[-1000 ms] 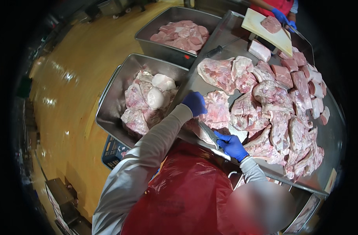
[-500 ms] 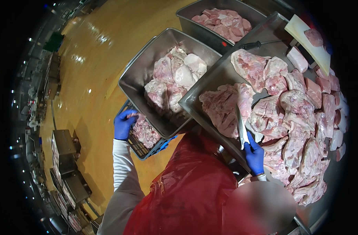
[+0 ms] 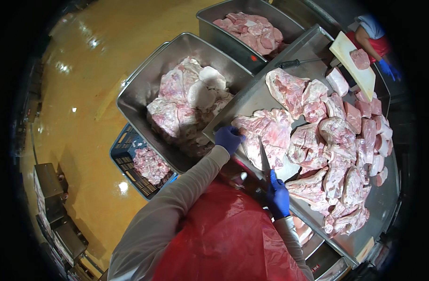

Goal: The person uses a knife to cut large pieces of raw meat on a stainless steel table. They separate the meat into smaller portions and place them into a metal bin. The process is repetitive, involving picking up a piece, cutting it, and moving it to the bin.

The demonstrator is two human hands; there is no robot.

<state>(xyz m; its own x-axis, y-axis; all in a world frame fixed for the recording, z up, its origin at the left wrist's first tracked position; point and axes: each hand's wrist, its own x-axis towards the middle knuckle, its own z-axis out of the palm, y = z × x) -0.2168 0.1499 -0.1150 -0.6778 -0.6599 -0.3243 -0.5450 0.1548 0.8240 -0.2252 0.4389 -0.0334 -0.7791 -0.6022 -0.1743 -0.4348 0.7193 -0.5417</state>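
My blue-gloved left hand (image 3: 229,139) grips the left edge of a broad, pale pink piece of meat with fat (image 3: 263,136) at the steel table's near left corner. My blue-gloved right hand (image 3: 277,192) is closed on the handle of a long knife (image 3: 264,157), its blade angled away from me over that piece. Many more cuts, some fatty (image 3: 337,140), some squared and leaner (image 3: 366,133), are heaped to the right.
A steel tub of fatty meat (image 3: 137,79), another of pink cuts (image 3: 206,23) and a blue crate of trimmings (image 3: 120,154) stand left and behind. The table (image 3: 308,56) bears a loose tool (image 3: 293,63) and a raised cutting board (image 3: 341,51). A co-worker's gloved hand (image 3: 388,69) is at back right.
My left hand was at the meat, went down to the trimmings crate, and is back on the piece of meat. The knife in my right hand stays over that piece.
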